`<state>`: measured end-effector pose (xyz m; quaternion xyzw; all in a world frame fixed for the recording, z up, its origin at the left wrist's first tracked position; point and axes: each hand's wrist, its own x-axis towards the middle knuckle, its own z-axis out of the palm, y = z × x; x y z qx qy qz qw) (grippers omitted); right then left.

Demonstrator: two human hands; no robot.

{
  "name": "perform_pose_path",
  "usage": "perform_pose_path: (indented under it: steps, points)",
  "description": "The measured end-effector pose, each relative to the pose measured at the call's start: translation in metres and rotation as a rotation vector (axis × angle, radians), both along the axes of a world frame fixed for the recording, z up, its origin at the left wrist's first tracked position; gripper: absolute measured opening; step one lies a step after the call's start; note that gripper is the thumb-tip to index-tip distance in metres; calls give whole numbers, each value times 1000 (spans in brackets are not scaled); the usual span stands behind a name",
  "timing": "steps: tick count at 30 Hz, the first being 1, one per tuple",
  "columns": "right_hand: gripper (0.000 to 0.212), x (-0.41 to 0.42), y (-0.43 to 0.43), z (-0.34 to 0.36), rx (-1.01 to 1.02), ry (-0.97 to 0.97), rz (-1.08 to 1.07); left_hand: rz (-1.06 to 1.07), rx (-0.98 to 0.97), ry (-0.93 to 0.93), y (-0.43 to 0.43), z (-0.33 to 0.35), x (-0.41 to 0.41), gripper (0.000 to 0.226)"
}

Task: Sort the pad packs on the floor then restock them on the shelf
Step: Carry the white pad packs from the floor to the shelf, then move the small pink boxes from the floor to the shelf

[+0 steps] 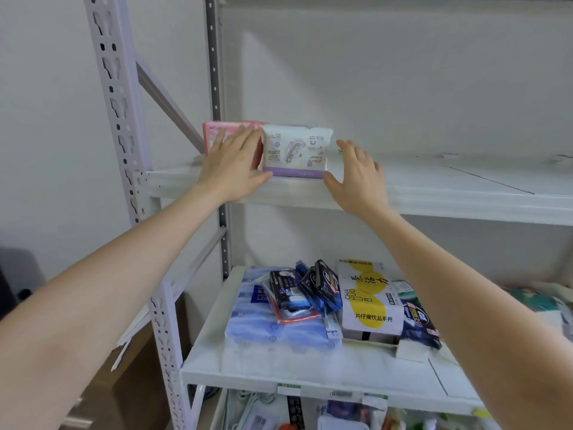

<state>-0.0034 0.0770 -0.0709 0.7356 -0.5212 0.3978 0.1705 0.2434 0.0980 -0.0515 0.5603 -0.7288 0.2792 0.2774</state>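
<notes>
White pack [297,152] with a purple bottom band stands upright on the upper shelf [434,193], near its left end, printed face to the camera. Pink pack [214,131] stands just beside it on the left, touching or nearly so, mostly hidden.

Left hand [232,166]: flat and relaxed, fingers [224,140] straight and slightly spread, laid over the front of the pink pack. Thumb is out to the right, tip at the white pack's lower left corner, seems to touch. Nothing gripped.

Right hand [356,178]: wide, fingers [356,155] spread and pointing up and away, just beside the white pack's right edge. Thumb is stretched left, tip at the lower right corner of the pack; contact can't be told. Index finger is close to the pack's side with a narrow gap showing. Nothing held.

So the white pack sits between the two thumbs, not lifted, base on the shelf.

Grey perforated post [114,88] at left carries the shelf. Lower shelf [217,364] holds blue packs [260,324] lying flat, dark packs [313,287] leaning on top of them, a white-yellow box [369,302] to the right, and a dark blue pack [418,324] beside the box, partly behind the right forearm. More goods on the bottom level, too blurred to tell.
</notes>
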Motion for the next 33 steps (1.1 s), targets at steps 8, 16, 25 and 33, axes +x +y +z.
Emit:
perform_pose_path:
  steps: [8, 16, 25, 33]
  points:
    - [61, -23, 66, -63, 53, 144, -86, 84, 69, -145, 68, -82, -25, 81]
    - [64, -52, 155, -153, 240, 276, -132, 98, 170, -174, 138, -169, -59, 77]
    - [69, -118, 257, -261, 479, 288, -174, 93, 372, -204, 231, -281, -136, 76]
    - [63, -209, 333, -330, 582, 254, -218, 67, 488, -189, 304, -349, -228, 74]
